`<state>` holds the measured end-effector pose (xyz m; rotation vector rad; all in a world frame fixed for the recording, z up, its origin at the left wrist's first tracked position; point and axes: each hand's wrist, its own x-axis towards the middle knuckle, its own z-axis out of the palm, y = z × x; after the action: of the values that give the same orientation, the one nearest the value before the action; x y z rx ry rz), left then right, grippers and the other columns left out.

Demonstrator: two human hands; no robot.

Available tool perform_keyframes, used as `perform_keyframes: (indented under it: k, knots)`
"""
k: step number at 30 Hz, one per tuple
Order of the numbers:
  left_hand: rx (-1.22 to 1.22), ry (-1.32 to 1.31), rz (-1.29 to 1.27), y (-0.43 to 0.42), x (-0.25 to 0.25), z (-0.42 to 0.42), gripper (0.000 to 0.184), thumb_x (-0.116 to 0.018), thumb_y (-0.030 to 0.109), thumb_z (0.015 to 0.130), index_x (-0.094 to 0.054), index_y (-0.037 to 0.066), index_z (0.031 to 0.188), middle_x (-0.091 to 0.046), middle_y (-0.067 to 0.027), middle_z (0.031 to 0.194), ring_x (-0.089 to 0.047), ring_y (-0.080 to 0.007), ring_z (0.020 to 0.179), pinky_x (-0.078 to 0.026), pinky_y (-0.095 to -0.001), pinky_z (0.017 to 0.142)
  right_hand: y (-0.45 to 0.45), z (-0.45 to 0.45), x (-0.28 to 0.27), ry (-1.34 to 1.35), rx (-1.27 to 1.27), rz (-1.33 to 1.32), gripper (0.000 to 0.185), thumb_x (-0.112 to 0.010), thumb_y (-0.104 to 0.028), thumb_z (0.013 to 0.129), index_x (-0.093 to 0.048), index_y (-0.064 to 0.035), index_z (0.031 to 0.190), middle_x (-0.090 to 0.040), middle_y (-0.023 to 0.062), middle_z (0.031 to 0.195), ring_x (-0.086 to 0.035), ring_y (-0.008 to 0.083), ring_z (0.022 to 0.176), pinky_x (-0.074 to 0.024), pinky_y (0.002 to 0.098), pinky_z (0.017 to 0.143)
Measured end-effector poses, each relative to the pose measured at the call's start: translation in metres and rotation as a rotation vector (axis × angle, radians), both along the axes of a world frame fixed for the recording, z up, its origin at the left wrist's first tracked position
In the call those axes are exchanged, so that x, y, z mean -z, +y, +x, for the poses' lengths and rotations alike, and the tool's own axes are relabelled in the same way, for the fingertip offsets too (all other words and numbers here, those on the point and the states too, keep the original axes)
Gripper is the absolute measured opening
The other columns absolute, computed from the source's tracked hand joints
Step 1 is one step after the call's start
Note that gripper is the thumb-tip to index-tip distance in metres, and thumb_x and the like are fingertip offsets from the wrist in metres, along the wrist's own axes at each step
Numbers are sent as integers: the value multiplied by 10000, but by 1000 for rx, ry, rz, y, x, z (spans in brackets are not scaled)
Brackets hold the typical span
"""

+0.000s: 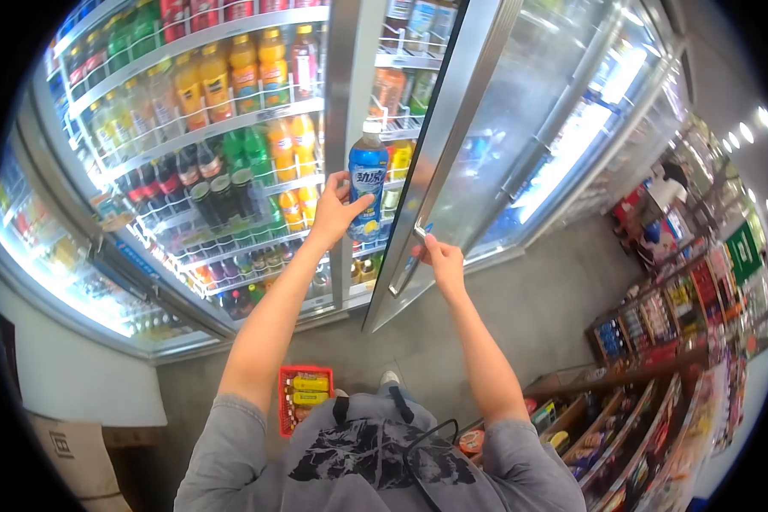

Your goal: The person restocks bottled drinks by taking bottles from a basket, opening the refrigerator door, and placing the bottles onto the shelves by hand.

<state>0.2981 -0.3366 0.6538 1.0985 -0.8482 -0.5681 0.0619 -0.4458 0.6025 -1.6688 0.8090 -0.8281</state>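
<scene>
1. Head view: a drinks cooler faces the person, its shelves lined with bottles and cans.
2. Its glass door stands open at the right; holding it steady should leave the left arm room.
3. A red basket with yellow packs sits low, left of the person's feet.
4. The blue-labelled bottle is upright before the shelves; it is best kept clear of the door's edge.
5. The left hand has fingers wrapped around it, thumb across the front; firm, even pressure suits its smooth side.
6. The right hand has fingers curled at the handle.
</scene>
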Motion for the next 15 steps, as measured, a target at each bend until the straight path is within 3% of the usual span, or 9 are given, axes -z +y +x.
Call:
perform_keyframes:
  k: [1,4,5,6,8,9,10,12,15]
  knots:
    - [26,-27,44,-6,-2,-7,626,-788,141,808,-393,12,1276,-673,-178,1101,-640,-189,1010,-531,-313,846,4,-16,-3,33,-29,25,515,-544,-422,984,-732,50,894,-705,80,802,-665,146,783,-531,284,765]
    - [104,-59,83,-26,-8,-37,617,-794,162,804,-417,10,1268,-679,-168,1103,-640,-183,1004,-522,-305,854,27,-65,-27,130,72,-31,488,-544,-419,978,-738,28,947,-709,72,803,-670,140,787,-530,285,777]
    - [128,-63,45,-38,-3,-44,614,-790,161,808,-415,9,1270,-679,-167,1105,-642,-185,998,-522,-307,851,34,-81,-43,358,155,-110,353,-617,-330,948,-738,1,965,-721,74,832,-678,136,794,-536,278,762]
    - [155,-70,8,-50,3,-52,611,-787,159,811,-414,8,1271,-678,-166,1107,-644,-186,993,-522,-309,848,47,-91,-54,359,194,-98,353,-617,-330,948,-738,1,965,-721,74,832,-678,136,794,-536,278,762]
    - [217,-93,28,-56,-7,-76,612,-781,153,816,-407,0,1276,-675,-168,1115,-643,-186,996,-525,-313,855,75,-97,-77,-38,504,-458,170,-694,-173,890,-731,-9,918,-710,91,809,-663,121,714,-532,270,667]
    - [260,-62,13,-63,-7,-83,611,-780,150,816,-405,-1,1274,-675,-165,1115,-643,-184,993,-528,-314,856,87,-101,-90,-29,509,-567,82,-706,-56,851,-709,3,908,-723,108,895,-693,157,753,-545,268,683]
    - [298,-31,-2,-69,-9,-91,609,-779,147,816,-404,-1,1272,-676,-163,1116,-644,-182,990,-531,-315,857,96,-99,-104,-23,537,-573,82,-706,-56,851,-709,3,908,-723,108,895,-693,157,753,-545,268,683]
    - [354,-21,0,-73,-17,-107,610,-774,138,819,-397,-4,1278,-677,-162,1104,-645,-177,971,-538,-312,851,112,-83,-126,-147,400,-935,80,-712,-58,841,-695,12,875,-725,105,885,-703,183,761,-550,271,676]
    - [420,-17,-33,-75,-25,-122,582,-767,111,821,-396,8,1258,-676,-162,1072,-635,-164,947,-526,-287,800,115,-52,-138,-194,303,-764,132,-695,-19,839,-708,24,964,-726,133,988,-707,241,941,-543,297,812]
